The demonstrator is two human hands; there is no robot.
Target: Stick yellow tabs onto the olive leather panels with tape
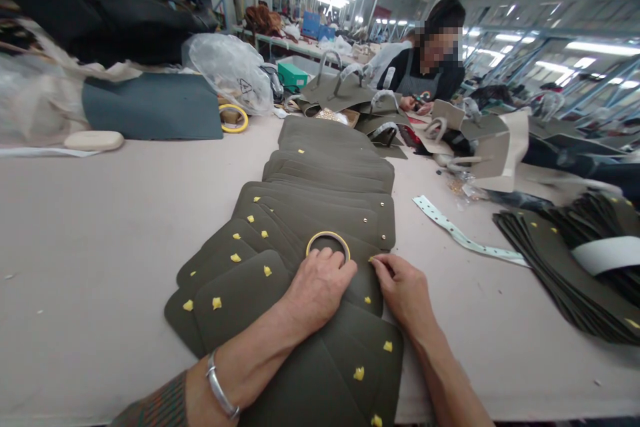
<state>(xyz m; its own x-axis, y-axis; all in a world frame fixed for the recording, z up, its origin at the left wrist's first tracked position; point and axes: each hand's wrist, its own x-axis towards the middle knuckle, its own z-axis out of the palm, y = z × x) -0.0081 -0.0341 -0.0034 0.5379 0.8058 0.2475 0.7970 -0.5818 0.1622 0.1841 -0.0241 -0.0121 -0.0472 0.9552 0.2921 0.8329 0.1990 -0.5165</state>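
Note:
Overlapping dark olive panels with rounded corners point(310, 207) are fanned out in a long row before me. Small bits of yellow tape point(267, 271) stick to many of them, and a few metal studs point(383, 204) show near the right edge. My left hand point(323, 283) is closed around the near side of a roll of yellow tape point(327, 235), resting over the panels. Thumb and forefinger of my right hand point(404, 287) pinch a small piece of yellow tape point(371, 259) at a panel's right edge.
A strip with dark dots point(465, 237) and a banded stack of olive pieces point(565, 260) lie at right. Bag parts with handles point(350, 90) crowd the far end, where a person point(430, 67) works. Another yellow tape roll point(233, 119) stands by a blue-grey sheet point(153, 107).

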